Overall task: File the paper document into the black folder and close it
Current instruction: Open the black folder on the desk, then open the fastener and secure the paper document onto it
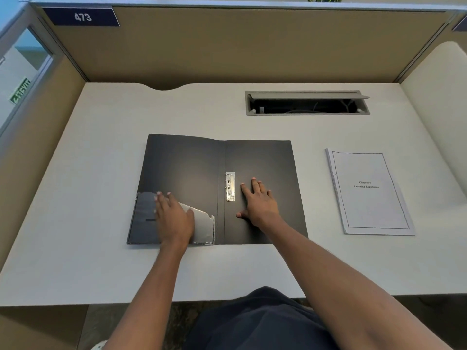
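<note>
The black folder (192, 168) lies open and flat in the middle of the desk. A metal clip (230, 186) runs along its spine on the right half. My left hand (174, 218) rests flat on the clear pocket (204, 226) of the left cover. My right hand (257, 200) lies flat on the right cover, just right of the clip, fingers spread. The paper document (370, 192), a stapled white stack with a printed title page, lies on the desk to the right of the folder, apart from both hands.
A white desk (101, 173) sits inside tan cubicle walls. An open cable tray (307, 103) is sunk into the desk behind the folder. A curved cutout (165, 87) notches the back edge. The near desk edge runs just above my lap.
</note>
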`<state>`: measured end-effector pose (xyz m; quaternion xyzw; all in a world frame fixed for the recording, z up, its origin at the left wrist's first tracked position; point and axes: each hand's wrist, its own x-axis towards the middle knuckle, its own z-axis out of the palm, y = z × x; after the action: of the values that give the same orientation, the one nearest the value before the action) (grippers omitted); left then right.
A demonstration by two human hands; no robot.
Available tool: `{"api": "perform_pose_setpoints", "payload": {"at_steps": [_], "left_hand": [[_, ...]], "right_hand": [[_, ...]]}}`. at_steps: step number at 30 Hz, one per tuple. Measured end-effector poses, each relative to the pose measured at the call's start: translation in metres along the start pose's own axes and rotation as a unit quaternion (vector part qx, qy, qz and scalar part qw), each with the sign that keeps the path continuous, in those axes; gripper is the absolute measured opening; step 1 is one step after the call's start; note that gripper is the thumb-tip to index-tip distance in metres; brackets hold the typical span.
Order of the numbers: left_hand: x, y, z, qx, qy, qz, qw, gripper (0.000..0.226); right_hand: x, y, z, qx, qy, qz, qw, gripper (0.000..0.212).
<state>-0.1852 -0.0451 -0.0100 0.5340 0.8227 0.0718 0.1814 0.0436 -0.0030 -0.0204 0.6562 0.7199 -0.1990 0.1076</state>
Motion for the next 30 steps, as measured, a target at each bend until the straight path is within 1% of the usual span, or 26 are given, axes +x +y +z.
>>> {"api": "perform_pose_setpoints", "payload": {"at_steps": [5,8,16,22,26,28,30], "left_hand": [[-0.002,0.037,0.018,0.054,-0.035,0.092,0.994,0.082],[0.003,0.058,0.025,0.073,-0.059,0.113,0.989,0.086],[0.013,0.091,0.033,0.061,-0.129,0.074,0.987,0.101],[0.018,0.1,0.032,0.054,-0.161,0.048,0.984,0.1],[0.02,0.104,0.034,0.044,-0.163,0.039,0.985,0.096],[0.02,0.104,0.035,0.045,-0.161,0.037,0.985,0.095],[0.02,0.103,0.035,0.045,-0.157,0.036,0.986,0.096]], "right_hand": [[0.001,0.0,0.001,0.002,-0.001,0.004,1.0,0.102],[0.001,-0.001,0.0,-0.001,0.002,0.004,1.0,0.101],[0.001,-0.002,-0.003,0.001,0.001,0.002,1.0,0.1],[0.004,-0.002,-0.009,0.002,0.016,-0.008,1.0,0.099],[0.01,-0.005,-0.016,0.063,0.046,-0.002,0.997,0.086],[0.013,-0.006,-0.02,0.103,0.036,0.005,0.994,0.088],[0.017,-0.008,-0.025,0.146,0.027,0.022,0.989,0.08]]}}
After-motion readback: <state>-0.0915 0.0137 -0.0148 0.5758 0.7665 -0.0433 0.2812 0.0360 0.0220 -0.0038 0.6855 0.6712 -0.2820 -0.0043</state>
